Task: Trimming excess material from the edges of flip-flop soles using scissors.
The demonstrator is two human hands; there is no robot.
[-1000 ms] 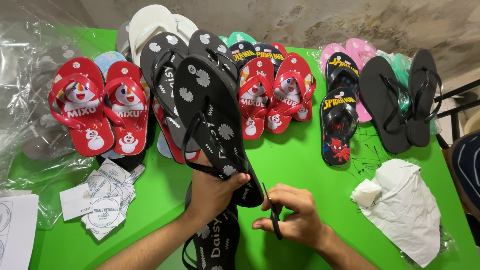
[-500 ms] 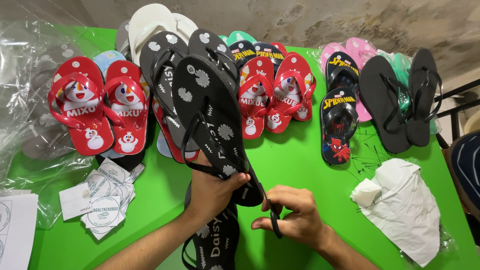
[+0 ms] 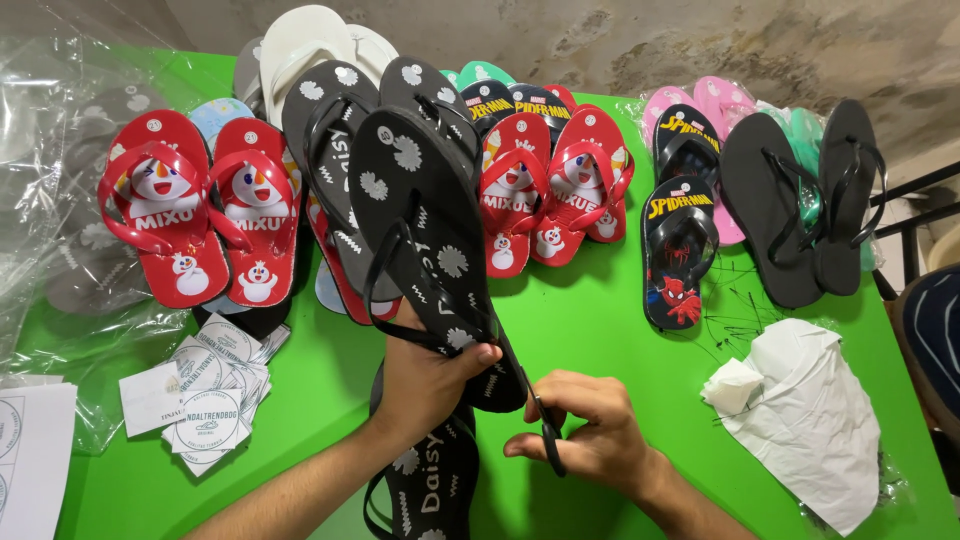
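One sandal in hand: a black flip-flop (image 3: 430,240) with white flower marks, held up at the centre of the frame, toe toward the top, heel end low by the hands.
Left hand: the left hand (image 3: 425,375) is closed around the heel end of that flip-flop, thumb laid across its lower edge.
Right hand: the right hand (image 3: 590,435), lower centre right, is curled round the handles of small black scissors (image 3: 540,425).
Scissors: the blades point up at the heel of the flip-flop; whether they touch it is hard to tell from this view.
Second sandal: a matching black flip-flop (image 3: 430,480) lies flat on the worktop below the left wrist, at the bottom centre.
Worktop: bright green worktop (image 3: 590,330), bare between the hands and the rows of sandals.
Behind, centre: red sandals with snowman figures (image 3: 550,190) and more black flowered sandals (image 3: 335,160) lie close-packed.
Upper left: another red snowman pair (image 3: 200,215), beside crumpled clear plastic bags (image 3: 60,200).
Upper right: dark blue sandals with yellow lettering (image 3: 680,230), plain black flip-flops (image 3: 800,200), pink ones behind.
Lower left: a loose heap of round white labels (image 3: 205,395).
Right: a white plastic bag (image 3: 810,415), with thin black threads strewn just above it.
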